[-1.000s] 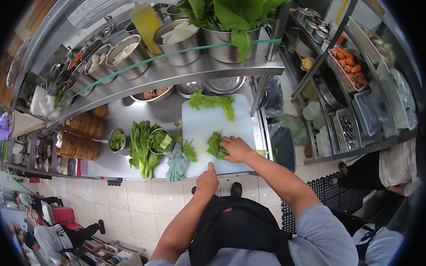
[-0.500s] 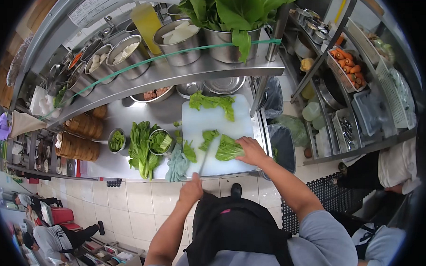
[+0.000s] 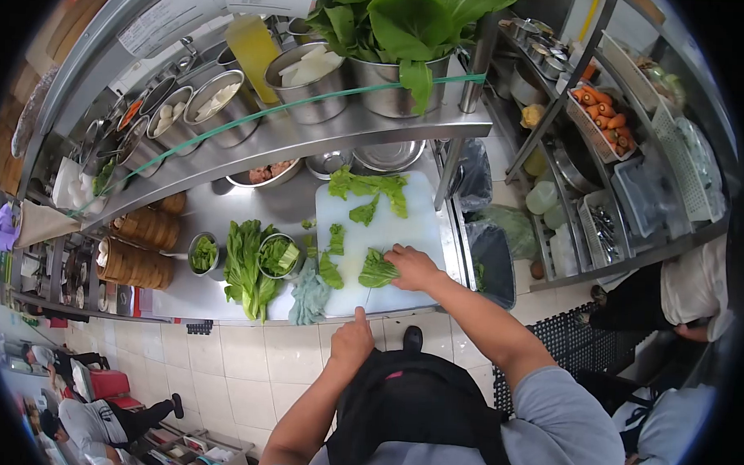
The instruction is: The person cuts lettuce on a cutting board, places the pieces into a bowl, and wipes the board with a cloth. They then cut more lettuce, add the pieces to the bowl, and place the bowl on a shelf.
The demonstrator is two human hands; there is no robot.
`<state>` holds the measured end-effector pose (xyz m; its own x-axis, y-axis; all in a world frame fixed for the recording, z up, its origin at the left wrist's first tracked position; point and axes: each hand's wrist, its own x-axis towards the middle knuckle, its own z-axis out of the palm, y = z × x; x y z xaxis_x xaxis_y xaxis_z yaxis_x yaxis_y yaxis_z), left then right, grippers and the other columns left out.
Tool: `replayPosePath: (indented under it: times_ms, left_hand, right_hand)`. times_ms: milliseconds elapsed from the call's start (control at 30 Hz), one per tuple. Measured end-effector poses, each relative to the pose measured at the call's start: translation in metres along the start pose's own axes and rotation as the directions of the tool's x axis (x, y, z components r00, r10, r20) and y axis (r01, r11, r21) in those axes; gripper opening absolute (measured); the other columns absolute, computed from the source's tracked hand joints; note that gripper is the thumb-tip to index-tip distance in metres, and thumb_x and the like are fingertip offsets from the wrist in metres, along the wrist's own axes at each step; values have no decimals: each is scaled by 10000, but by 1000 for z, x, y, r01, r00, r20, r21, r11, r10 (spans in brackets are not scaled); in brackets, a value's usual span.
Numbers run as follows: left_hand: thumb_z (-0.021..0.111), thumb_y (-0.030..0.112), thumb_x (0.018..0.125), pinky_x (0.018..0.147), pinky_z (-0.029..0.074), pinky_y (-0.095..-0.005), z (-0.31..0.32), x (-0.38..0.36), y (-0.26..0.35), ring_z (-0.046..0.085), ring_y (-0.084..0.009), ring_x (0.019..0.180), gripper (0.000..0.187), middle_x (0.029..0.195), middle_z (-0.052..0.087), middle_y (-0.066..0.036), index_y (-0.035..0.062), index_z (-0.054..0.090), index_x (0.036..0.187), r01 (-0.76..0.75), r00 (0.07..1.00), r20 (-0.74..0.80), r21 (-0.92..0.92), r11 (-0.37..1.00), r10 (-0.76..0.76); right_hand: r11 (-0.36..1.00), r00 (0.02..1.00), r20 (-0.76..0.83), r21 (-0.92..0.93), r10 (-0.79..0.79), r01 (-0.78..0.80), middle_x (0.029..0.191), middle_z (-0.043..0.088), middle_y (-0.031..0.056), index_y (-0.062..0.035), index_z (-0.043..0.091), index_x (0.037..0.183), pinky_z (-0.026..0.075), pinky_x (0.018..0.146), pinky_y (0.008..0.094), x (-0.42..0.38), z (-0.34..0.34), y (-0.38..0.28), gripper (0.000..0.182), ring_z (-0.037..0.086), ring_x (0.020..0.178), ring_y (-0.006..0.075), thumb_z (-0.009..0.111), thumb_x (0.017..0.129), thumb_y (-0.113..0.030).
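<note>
My right hand [image 3: 413, 268] is closed around a bunch of leafy greens [image 3: 376, 269] and presses it on the white cutting board [image 3: 417, 226]. In my left hand [image 3: 353, 338], at the board's near edge, is the handle of a knife [image 3: 367, 296]; its thin blade, seen nearly edge-on, reaches to the greens. Cut leaf pieces [image 3: 330, 270] lie just left of the bunch. More leaves [image 3: 365, 185] are spread along the board's far side. A crumpled green cloth [image 3: 308, 294] rests against the board's left edge.
Left of the cloth stand a metal pot of cut greens [image 3: 279, 255], a whole leafy head [image 3: 248, 265] and a smaller pot [image 3: 202, 253]. A steel shelf [image 3: 310, 124] with filled containers crosses above the counter. A lined bin [image 3: 492, 265] stands right. Other people are nearby.
My right hand has moved left with the bunch, which now looks shorter. A cut piece has shifted to the far side of the board. The knife has turned more upright in view.
</note>
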<state>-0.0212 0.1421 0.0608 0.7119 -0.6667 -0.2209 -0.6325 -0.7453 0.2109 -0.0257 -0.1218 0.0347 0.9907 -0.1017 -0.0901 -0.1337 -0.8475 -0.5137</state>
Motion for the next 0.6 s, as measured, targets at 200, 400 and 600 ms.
replayPosePath:
  times_ms: [200,400,600]
  left_hand:
    - [576,247,1024,658,603,-545,30,14,-5,741,-448,744,316,789,725,-250,30,462,1223,54,997,65,-106,993,-47]
    - [561,240,1037,695,591,-583,7,49,-4,736,-468,762,266,808,724,-267,42,455,1180,9,998,62,-121,993,-1]
    - [534,244,1045,682,586,-586,-26,-4,17,734,-464,746,331,797,721,-273,16,459,1273,-10,990,137,-86,996,22]
  right_hand:
    - [997,996,85,-67,-34,40,1244,614,120,-105,636,1257,578,925,487,4,4,-2,534,647,1137,368,788,750,-172]
    - [1000,999,-42,1,-14,14,1207,615,121,-108,645,1236,546,967,475,-11,-8,-1,575,637,1137,373,882,731,-245]
    - [998,998,-67,66,-16,20,1191,604,132,-54,645,1208,526,992,456,-20,-1,12,550,619,1142,371,885,756,-258]
